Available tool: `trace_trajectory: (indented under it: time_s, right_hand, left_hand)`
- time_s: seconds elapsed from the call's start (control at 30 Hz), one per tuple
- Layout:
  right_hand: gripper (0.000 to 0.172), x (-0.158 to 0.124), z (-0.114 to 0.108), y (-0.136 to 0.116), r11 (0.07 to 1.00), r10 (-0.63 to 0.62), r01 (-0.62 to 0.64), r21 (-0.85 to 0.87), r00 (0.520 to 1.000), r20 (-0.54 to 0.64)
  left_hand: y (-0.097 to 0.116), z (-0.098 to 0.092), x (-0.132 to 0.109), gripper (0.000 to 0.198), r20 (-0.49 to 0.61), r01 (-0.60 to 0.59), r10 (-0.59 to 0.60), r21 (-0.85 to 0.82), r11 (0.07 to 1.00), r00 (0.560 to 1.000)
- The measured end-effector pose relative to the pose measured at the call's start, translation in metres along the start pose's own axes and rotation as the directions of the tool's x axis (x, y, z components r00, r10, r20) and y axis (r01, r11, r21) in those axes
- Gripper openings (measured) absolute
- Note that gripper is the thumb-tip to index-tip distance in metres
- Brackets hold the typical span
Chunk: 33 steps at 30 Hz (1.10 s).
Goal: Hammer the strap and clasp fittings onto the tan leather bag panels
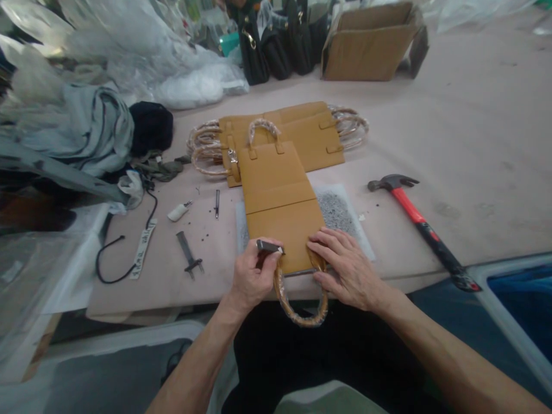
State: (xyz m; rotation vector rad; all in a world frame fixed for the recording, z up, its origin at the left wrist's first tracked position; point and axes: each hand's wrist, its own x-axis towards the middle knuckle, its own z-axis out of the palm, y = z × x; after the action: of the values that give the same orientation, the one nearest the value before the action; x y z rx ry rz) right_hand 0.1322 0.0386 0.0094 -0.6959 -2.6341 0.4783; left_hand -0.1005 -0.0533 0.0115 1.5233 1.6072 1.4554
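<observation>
Smooth tan panel at our table's edge

It lies flat over a speckled slab, its curved, plastic-sheathed handle overhanging. Our left hand pinches a dark, slim tool; our right hand spreads over the near corner. Matte and pinkish, the table stretches back to a cardboard box.

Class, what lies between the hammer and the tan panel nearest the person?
In the head view: a speckled slab jutting from under the panel, a pale scrap and a dark speck.
</observation>
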Motion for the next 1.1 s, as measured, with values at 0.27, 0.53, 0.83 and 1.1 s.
trace_trajectory:
  time_s: [0.27,0.53,0.83,1.1]
  right_hand:
    - [0.052,-0.0012,0.0024,0.0022,1.0,0.002,-0.002,-0.012,1.0,-0.003]
    - [0.053,-0.0009,0.0008,0.0025,1.0,-0.014,0.014,-0.006,1.0,-0.015]
    - [0.053,-0.0012,0.0025,0.003,1.0,-0.007,0.007,-0.015,1.0,-0.013]
    - [0.053,-0.0006,0.001,0.0026,1.0,-0.002,0.002,-0.011,1.0,-0.014]
  left_hand:
    - [-0.007,-0.0044,-0.0008,0.018,0.006,-0.041,0.041,0.014,0.999,0.999]
    - [-0.0095,-0.0076,-0.0041,0.017,0.083,-0.049,0.044,0.063,0.997,0.996]
    - [-0.006,-0.0037,-0.0011,0.016,0.087,-0.103,0.092,0.129,0.986,0.992]
    - [-0.0047,-0.0005,0.0007,0.017,0.106,-0.184,0.165,0.199,0.963,0.981]
